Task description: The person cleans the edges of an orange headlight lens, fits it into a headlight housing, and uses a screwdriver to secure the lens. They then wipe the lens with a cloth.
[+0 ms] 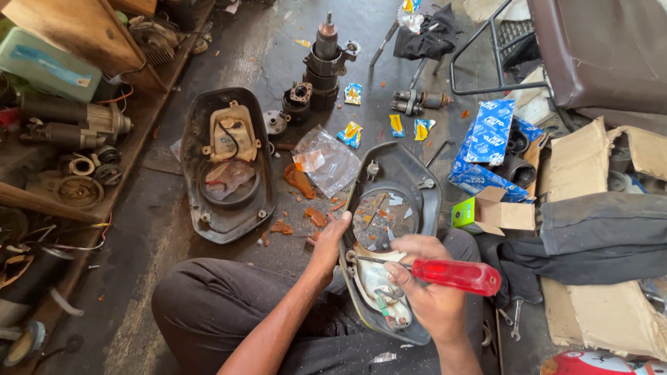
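Head view: hands grip screwdriver (455, 275) and housing (389, 229); orange shards (306, 201) beside.

Two bare forearms enter from the bottom of the frame, neither covered by a sleeve as far as the edge of the picture shows. The left hand (330, 243) sits just left of centre in the lower half; the right hand (427, 292) lies lower and right of centre. No ring, watch, glove or bracelet shows on either hand or wrist. The fingers (410, 244) of the right hand are bare too. Dark grey-brown trousers (208, 305) of plain, slightly creased cloth fill the lower centre, the left knee bulging at lower left, the right trouser leg showing beside the right wrist.
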`<state>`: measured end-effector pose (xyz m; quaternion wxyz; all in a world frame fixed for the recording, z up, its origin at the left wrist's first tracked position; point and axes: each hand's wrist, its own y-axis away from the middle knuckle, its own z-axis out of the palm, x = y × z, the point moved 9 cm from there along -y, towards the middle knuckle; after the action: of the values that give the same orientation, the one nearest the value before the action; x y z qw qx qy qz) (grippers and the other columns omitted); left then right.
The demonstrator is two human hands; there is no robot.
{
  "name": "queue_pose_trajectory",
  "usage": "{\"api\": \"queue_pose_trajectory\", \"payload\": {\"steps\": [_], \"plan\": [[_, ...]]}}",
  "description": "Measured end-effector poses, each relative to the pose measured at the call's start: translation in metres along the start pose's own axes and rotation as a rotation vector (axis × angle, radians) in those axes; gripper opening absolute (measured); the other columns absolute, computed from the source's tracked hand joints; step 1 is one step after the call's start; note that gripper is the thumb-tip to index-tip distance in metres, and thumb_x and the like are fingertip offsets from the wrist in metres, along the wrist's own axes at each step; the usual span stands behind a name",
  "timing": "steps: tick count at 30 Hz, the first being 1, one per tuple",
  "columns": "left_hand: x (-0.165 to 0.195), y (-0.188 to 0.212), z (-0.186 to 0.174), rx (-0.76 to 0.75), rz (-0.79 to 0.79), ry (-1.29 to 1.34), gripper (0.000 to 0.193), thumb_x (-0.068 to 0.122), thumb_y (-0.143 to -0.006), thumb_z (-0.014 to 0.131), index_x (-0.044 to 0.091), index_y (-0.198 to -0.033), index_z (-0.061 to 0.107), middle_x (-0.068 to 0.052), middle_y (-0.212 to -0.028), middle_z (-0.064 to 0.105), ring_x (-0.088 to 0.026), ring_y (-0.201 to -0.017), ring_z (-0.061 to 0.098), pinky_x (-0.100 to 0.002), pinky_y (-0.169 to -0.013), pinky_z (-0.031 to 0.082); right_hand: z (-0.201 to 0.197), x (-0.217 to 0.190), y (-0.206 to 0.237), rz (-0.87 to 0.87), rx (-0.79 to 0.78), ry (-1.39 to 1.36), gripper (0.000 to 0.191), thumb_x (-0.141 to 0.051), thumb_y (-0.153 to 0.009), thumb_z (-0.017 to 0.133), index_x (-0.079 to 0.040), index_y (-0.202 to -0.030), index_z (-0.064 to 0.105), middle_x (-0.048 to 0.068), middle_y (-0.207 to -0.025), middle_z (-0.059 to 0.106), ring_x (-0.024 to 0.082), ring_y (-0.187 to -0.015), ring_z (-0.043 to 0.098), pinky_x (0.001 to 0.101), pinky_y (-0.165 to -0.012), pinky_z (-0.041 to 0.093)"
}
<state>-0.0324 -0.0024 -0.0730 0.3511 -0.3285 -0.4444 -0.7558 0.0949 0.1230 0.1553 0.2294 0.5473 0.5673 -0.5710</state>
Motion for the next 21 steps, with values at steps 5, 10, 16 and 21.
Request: {"api": "queue_pose_trajectory", "payload": {"steps": [5, 10, 16, 21], "plan": [[-0.001, 0.001, 0.001, -0.003, -0.006, 0.005, 0.056, 0.058, -0.093, 0.06, 0.004, -0.109, 0.068, -0.002, -0.091, 0.062, -0.015, -0.085, 0.058, -0.03, -0.077, 0.045, 0.004, 0.018, 0.01, 0.279, -0.121, -0.198, 0.03, -0.006, -0.091, 0.071, 0.005, -0.119, 0.067, 0.009, -0.1, 0.079, 0.013, -0.078, 0.072, 0.0272, -0.072, 0.06], [-0.002, 0.002, 0.0, 0.012, -0.021, -0.011, 0.054, 0.06, -0.089, 0.059, 0.012, -0.112, 0.067, 0.002, -0.097, 0.066, -0.01, -0.091, 0.06, -0.026, -0.085, 0.046, 0.005, -0.012, 0.004, 0.024, -0.074, 0.063, 0.019, -0.002, -0.09, 0.077, 0.0, -0.109, 0.074, 0.008, -0.094, 0.076, 0.012, -0.081, 0.071, 0.0261, -0.075, 0.058], [-0.001, 0.002, -0.002, 0.0, 0.004, -0.032, 0.06, 0.061, -0.092, 0.059, 0.004, -0.106, 0.065, 0.0, -0.09, 0.058, -0.013, -0.087, 0.056, -0.029, -0.082, 0.044, 0.012, -0.002, -0.006, 0.156, -0.084, -0.171, 0.028, 0.002, -0.084, 0.075, 0.002, -0.111, 0.066, 0.011, -0.108, 0.075, 0.013, -0.083, 0.069, 0.0297, -0.075, 0.058], [-0.006, 0.0, -0.003, 0.004, -0.02, -0.039, 0.058, 0.062, -0.09, 0.058, 0.007, -0.108, 0.066, 0.0, -0.091, 0.061, -0.012, -0.088, 0.058, -0.028, -0.083, 0.045, 0.013, 0.004, 0.004, 0.248, -0.171, -0.189, 0.021, 0.001, -0.096, 0.066, 0.006, -0.115, 0.072, 0.013, -0.099, 0.078, 0.013, -0.087, 0.074, 0.0274, -0.079, 0.06]]}}
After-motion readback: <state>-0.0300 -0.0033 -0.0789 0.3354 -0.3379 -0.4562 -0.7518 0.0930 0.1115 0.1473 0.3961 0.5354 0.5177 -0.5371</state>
